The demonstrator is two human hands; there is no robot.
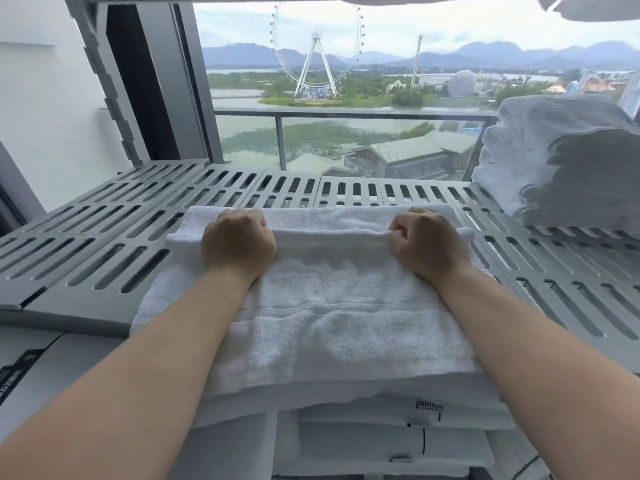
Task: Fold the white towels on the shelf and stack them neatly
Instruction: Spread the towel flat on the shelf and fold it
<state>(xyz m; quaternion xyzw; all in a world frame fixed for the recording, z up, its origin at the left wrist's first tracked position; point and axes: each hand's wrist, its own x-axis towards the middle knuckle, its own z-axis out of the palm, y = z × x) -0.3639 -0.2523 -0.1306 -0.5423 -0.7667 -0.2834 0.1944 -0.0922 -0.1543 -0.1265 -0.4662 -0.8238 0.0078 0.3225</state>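
The left hand (pixel 239 240) and right hand (pixel 427 244) each clench a raised fold of the white towel (pixel 329 306) at frame centre. The grey slatted shelf (pixel 104 237) spans mid-frame beneath it; a folded towel stack (pixel 561 168) sits upper right.

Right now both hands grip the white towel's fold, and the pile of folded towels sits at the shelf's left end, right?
Not quite. In the head view the pile of folded towels sits at the right end of the shelf, not the left. The rest holds: the left hand and the right hand both grip the fold of the white towel.
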